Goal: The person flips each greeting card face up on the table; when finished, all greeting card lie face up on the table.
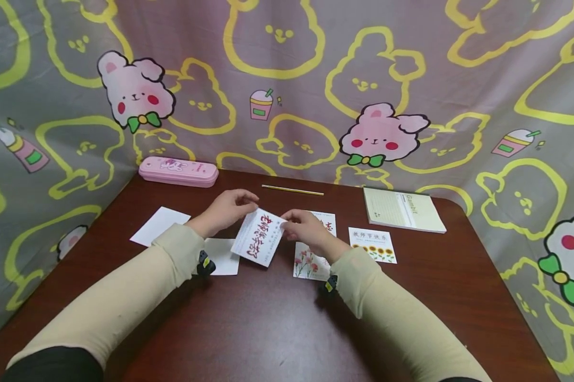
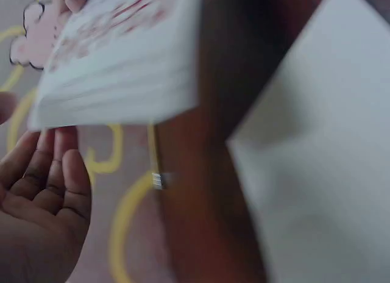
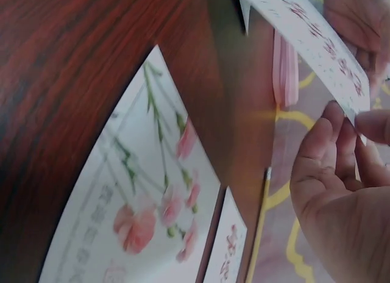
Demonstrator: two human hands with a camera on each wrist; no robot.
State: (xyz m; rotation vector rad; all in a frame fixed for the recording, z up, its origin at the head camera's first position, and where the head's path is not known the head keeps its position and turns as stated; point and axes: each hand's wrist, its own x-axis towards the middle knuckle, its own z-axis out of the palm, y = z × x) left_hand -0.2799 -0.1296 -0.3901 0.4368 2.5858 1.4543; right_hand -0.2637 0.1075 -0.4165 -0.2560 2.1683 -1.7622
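Over the table (image 1: 277,329), both hands' fingers pinch a red-lettered card (image 1: 260,236); wrist views blur it, seemingly.

A pink case (image 1: 179,171) and pencil (image 1: 292,190) lie at the desk's (image 1: 268,329) far edge; a notebook (image 1: 403,210) (pale green) sits right, near a sunflower card (image 1: 372,244).

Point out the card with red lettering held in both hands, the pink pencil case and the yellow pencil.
card with red lettering (image 1: 259,236), head view, middle of its printed face.
pink pencil case (image 1: 179,171), head view, middle of its lid.
yellow pencil (image 1: 292,190), head view, middle of its shaft.
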